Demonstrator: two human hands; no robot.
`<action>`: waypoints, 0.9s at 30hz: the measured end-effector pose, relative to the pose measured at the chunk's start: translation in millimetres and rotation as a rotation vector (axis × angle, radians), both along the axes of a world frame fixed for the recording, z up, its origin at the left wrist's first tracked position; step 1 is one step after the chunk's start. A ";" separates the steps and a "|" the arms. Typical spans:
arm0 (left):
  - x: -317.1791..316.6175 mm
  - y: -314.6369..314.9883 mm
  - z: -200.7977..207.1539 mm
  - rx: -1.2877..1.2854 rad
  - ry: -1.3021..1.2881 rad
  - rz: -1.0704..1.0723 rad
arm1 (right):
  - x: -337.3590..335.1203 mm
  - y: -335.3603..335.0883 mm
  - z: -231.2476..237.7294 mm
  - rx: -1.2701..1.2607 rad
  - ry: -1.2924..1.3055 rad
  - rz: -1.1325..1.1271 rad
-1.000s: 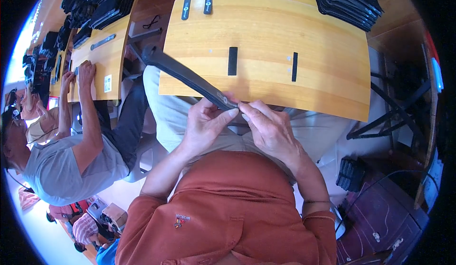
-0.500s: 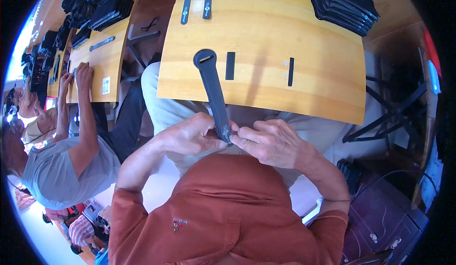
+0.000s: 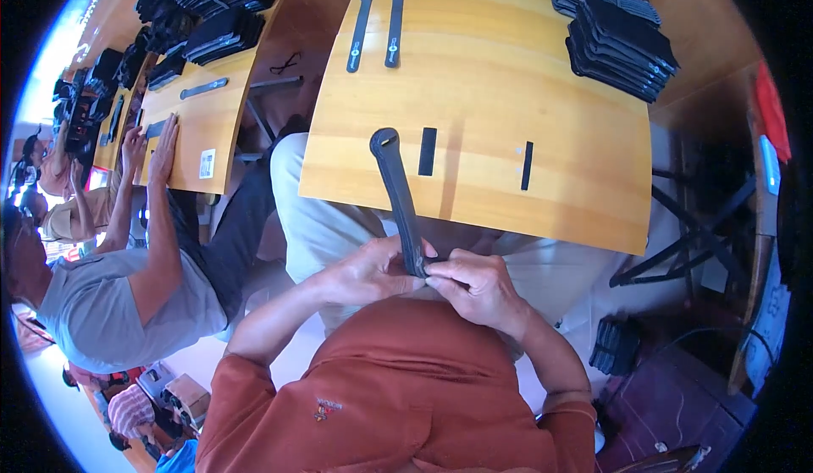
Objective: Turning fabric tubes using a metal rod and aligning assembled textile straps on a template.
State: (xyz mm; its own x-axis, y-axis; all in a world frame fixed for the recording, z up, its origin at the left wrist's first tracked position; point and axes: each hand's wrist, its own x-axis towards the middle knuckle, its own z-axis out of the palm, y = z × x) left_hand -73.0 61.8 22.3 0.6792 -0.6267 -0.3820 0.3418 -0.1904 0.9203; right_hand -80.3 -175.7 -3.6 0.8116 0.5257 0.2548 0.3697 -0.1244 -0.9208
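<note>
A long black strap (image 3: 398,189), with a rounded, slotted far end, is held by both hands just off the table's front edge. My left hand (image 3: 379,271) grips its near end from the left, thumb across it. From the right, my right hand (image 3: 478,287) pinches the tip of that same end between thumb and fingers. The strap's far end reaches up over the wooden table (image 3: 508,58). Beyond it lie a short black strip (image 3: 428,151) and a thinner black strip (image 3: 527,165). What the fingertips cover at the strap's tip is hidden.
Two finished-looking black straps (image 3: 360,33) lie at the table's far left. Stacks of folded black pieces (image 3: 622,45) stand at its far right. To the left, a co-worker (image 3: 127,295) in grey sits at another table (image 3: 199,134). A dark red case (image 3: 677,405) is at the lower right.
The view has shifted, so the table sits lower and further right in the picture. Both hands still hold the strap's near end. The co-worker's hand now lies flatter on the other table.
</note>
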 end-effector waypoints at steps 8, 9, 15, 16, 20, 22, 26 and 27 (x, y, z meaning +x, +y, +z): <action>-9.2 -3.0 0.5 -0.161 0.092 0.138 | -6.2 19.4 -2.9 -0.082 -0.403 -0.217; -10.7 -1.7 0.7 -0.199 0.147 0.142 | -6.8 21.8 -4.4 -0.034 -0.412 -0.246; -14.1 7.5 14.8 -0.210 0.142 0.017 | -0.7 6.6 17.8 -0.130 -0.384 0.036; -13.2 8.9 18.6 -0.211 0.139 0.017 | 1.7 6.3 20.7 -0.131 -0.387 0.036; -10.1 10.8 37.1 -0.117 -0.035 -0.106 | 14.4 5.2 27.3 -0.143 -0.442 0.030; -11.4 13.6 35.2 -0.102 -0.014 -0.098 | 15.0 7.3 28.6 -0.156 -0.444 -0.001; -20.4 17.3 16.0 -0.131 0.161 0.020 | 5.8 23.7 22.8 -0.082 -0.375 -0.012; -22.7 16.0 14.8 -0.143 0.216 0.106 | 2.3 28.8 22.5 -0.015 -0.331 -0.010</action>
State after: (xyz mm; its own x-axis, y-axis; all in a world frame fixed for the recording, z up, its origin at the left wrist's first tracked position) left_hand -95.6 77.9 37.1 0.6561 -0.6147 -0.4377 0.5443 -0.0163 0.8388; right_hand -78.0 -146.9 18.9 0.6914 0.5237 0.4977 0.6471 -0.1426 -0.7490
